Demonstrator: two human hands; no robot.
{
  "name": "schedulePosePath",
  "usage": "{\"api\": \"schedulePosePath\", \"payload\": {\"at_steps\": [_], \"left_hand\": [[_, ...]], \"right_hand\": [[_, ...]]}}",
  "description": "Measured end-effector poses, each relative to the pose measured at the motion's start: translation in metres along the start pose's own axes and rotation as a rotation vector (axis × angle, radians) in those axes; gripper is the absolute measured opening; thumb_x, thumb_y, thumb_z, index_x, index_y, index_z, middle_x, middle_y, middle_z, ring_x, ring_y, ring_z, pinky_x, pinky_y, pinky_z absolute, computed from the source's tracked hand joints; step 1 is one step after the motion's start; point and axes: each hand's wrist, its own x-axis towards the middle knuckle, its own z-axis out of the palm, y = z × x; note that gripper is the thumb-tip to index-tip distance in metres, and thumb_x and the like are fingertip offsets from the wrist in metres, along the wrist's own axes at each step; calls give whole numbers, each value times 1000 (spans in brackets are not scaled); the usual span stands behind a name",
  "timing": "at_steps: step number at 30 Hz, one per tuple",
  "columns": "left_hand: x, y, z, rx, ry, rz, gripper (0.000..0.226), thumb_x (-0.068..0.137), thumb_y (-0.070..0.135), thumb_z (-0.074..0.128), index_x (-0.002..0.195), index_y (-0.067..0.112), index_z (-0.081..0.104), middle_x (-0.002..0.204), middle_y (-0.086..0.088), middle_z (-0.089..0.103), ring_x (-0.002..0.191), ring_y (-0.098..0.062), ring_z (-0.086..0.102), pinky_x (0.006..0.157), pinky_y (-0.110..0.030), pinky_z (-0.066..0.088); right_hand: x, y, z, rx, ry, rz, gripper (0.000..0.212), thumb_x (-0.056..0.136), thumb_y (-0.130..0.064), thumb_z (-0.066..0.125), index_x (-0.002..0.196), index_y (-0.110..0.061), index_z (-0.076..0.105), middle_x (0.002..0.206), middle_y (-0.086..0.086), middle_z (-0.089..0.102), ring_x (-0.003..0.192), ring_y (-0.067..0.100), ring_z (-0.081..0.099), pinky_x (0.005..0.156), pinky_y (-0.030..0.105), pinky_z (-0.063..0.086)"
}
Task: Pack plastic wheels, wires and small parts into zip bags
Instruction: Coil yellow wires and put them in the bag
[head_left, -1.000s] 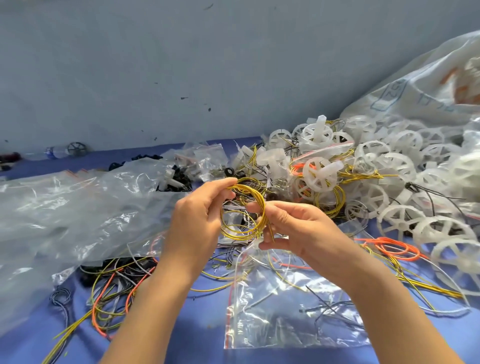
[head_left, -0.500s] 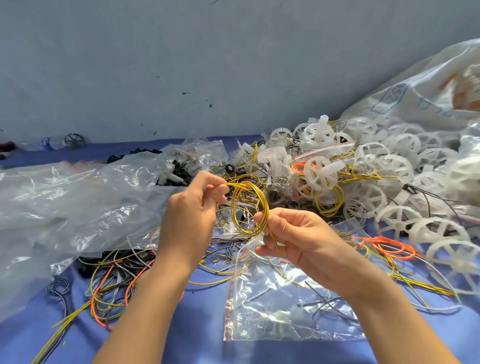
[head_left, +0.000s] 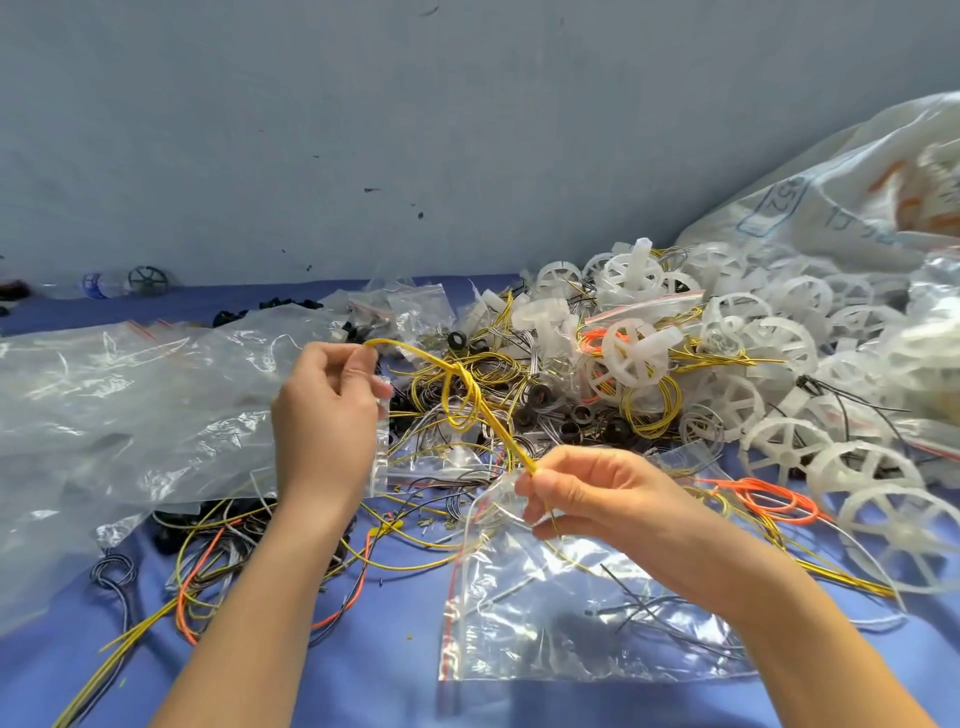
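A bundle of yellow wires (head_left: 467, 400) is stretched between my hands, with a small loop knotted at its middle. My left hand (head_left: 327, 415) pinches one end up at the left, and my right hand (head_left: 587, 493) grips the other end lower right. Just under my right hand lies a clear zip bag (head_left: 561, 623) with a red seal strip, its mouth lifted, with thin wires inside. White plastic wheels (head_left: 779, 415) are heaped at the right, mixed with yellow and orange wire coils and small black rings (head_left: 535, 400).
A blue cloth (head_left: 363, 686) covers the surface. Large crumpled clear bags (head_left: 119, 415) lie at the left, and loose yellow, orange and black wires (head_left: 208, 561) lie under my left forearm. A big white sack (head_left: 857, 197) leans at the right against a grey wall.
The round yellow coil held between both hands has been pulled apart into a taut strand with a small loop. My left hand moved left and up, my right hand moved down.
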Motion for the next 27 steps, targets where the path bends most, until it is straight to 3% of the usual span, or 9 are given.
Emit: {"api": "schedulePosePath", "payload": {"at_steps": [2,6,10,14,20,22,25,27], "left_hand": [[-7,13,9,-148,-105,-63,13,99,28,55,90,20,59,67,6,71,55,-7,63,53,-21,50],[-26,32,24,-318,-344,-174,13,98,25,57,94,13,59,70,-1,73,56,-11,64,49,-20,51],[-46,44,37,-394,-546,-212,10,96,19,59,92,10,62,68,4,71,56,-5,63,50,-17,49],[-54,43,37,-351,-604,-87,11,97,21,58,91,15,64,73,8,70,68,-7,66,67,-28,57],[-56,38,28,-299,-724,43,19,100,30,50,92,17,60,67,6,58,54,-14,54,56,-23,47],[-57,35,28,-328,-744,44,23,97,34,49,92,15,61,64,6,52,53,-15,50,53,-25,46],[-54,31,24,-404,-753,-10,23,92,35,53,93,16,67,66,5,53,56,-15,51,56,-25,50],[-49,25,19,-392,-732,-34,23,89,33,56,96,16,70,69,5,61,58,-14,53,59,-24,50]], "right_hand": [[0,1,5,-160,0,19,18,87,-37,65,92,-24,77,90,-2,69,87,7,61,82,21,50],[7,3,16,-424,106,-102,16,95,-30,62,103,-29,76,98,-12,73,90,4,64,79,19,49],[12,0,18,-415,315,-280,15,96,-25,62,98,-28,77,94,-9,74,85,12,67,76,24,51],[10,1,19,-363,402,-360,12,93,-28,66,95,-33,77,91,-13,76,89,9,72,81,37,58],[8,-5,15,-405,462,-371,15,91,-36,67,83,-28,77,77,-11,74,75,4,68,68,22,54],[7,-5,15,-422,475,-365,18,90,-38,67,80,-28,77,76,-12,74,76,1,69,69,25,54],[10,-1,16,-442,491,-367,24,90,-43,67,81,-21,74,71,-5,72,67,3,62,63,38,52],[13,2,16,-396,468,-305,24,89,-44,69,83,-21,74,71,-3,69,64,4,54,59,35,49]]}}
